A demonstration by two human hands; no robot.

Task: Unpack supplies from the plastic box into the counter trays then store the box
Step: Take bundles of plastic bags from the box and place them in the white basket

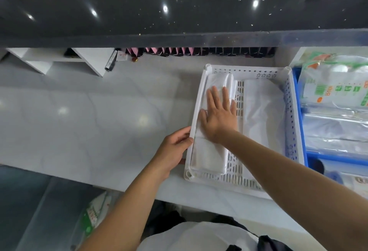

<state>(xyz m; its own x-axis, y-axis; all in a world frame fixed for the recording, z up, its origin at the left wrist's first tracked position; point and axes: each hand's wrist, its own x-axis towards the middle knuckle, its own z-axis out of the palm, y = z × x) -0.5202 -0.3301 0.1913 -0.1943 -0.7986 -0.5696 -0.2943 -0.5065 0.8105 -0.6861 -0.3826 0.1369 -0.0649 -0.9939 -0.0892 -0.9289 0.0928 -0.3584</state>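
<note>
A white perforated tray is set on the pale counter, with its right wall against a blue tray. Two flat stacks of white bags are laid lengthwise inside it: a left stack along the left wall and a right stack near the right wall, with a strip of slotted tray floor bare between them. The right hand is laid flat, palm down, on the left stack, its fingers straight and slightly spread. The left wall of the tray is held by the left hand, fingers curled at the outer face and thumb on the rim. Printed packets are piled in the blue tray. A dark pen lies by a white shelf unit at the counter's back. A clear box with green-printed packs is seen below the counter's near edge, at lower left.
</note>
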